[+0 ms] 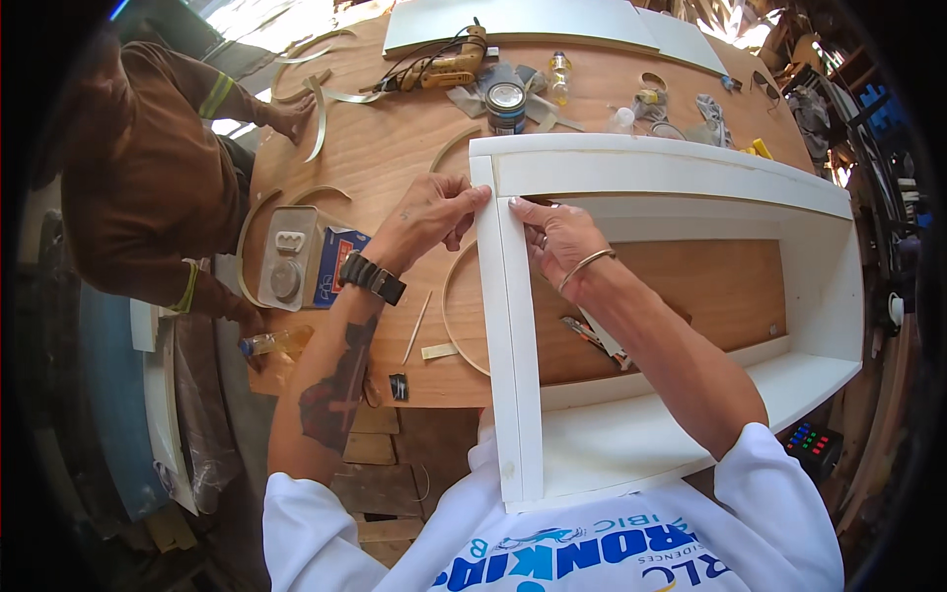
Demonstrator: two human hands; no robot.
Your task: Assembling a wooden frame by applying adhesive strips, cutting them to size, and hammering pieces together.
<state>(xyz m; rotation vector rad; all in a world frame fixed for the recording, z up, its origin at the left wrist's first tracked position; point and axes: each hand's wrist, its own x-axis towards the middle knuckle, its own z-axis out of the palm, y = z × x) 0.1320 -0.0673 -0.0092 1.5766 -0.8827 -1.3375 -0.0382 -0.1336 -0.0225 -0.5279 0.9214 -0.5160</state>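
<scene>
White-painted wooden frame (520,326) lying flat across the near edge of the plywood bench (395,148), its left rail pinched near the upper corner by both hands. Left hand (434,212) closes its fingertips on the rail's outer face; right hand (552,232), fingers curled, presses the inner face. A co-worker's hand (291,116) rests at the bench's far left corner, near a drill (444,67).

Matt white painted wooden frame (513,326) – on smooth, bare plywood tabletop (395,148).
</scene>
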